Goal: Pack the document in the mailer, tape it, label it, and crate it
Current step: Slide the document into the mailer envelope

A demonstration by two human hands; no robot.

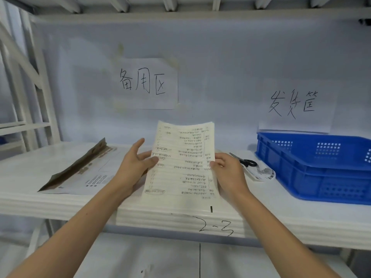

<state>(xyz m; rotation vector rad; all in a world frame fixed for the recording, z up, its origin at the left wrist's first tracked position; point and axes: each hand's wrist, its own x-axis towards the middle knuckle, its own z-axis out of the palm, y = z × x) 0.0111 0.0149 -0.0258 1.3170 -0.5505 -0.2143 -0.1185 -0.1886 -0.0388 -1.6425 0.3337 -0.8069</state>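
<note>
head view: both hands hold up a document (pixel 181 157), a thin stack of handwritten sheets, above the front edge of a white shelf (pixel 60 203). the right hand (pixel 226 170) pinches the document's right edge about halfway up, thumb on the near face and fingers curled behind it. the left hand (pixel 133 163) meets the left edge at about the same height; its thumb and one finger touch the paper while the other fingers stand spread and loose, so whether it truly pinches the sheet i cannot tell. the document rises between the two hands, its top edge well above them and its bottom edge hanging down to the shelf lip, writing upside down to the camera.

left of the hands, a mailer (pixel 84 167) lies flat on the shelf, its brown flap raised along the far side, well apart from the document. right of the right hand, scissors (pixel 246 161) lie on the shelf beside a tape roll (pixel 263 173). further right sits a blue crate (pixel 313 167), nothing visible inside it. two paper signs (pixel 146 83) with handwritten characters hang on the back wall. the shelf's front lip bears the marking "2-3".
</note>
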